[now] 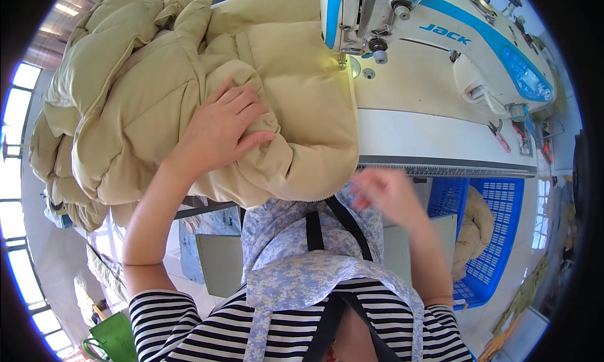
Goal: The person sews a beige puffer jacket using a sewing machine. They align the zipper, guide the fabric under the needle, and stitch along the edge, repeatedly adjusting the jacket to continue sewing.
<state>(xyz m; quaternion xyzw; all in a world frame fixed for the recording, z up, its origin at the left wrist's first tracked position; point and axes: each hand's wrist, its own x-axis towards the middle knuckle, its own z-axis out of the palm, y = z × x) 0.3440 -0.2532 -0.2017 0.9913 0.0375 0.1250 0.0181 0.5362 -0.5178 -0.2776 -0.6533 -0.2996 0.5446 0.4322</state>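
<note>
A beige quilted puffer garment point(292, 104) covers the left of the sewing table, its zipper edge running down under the presser foot point(342, 63) of the white and blue sewing machine point(415, 3). My left hand point(223, 126) lies on the bunched fabric, fingers spread. My right hand point(380, 189) hovers just off the lower right corner of the garment, at the table's front edge; it is blurred, so whether its fingers hold anything is unclear.
A blue plastic basket point(500, 248) with beige padded material point(469, 230) is below the table on the right. Red-handled snips point(500, 137) lie on the table's right end point(421, 135). A green bag point(110, 330) is at lower left.
</note>
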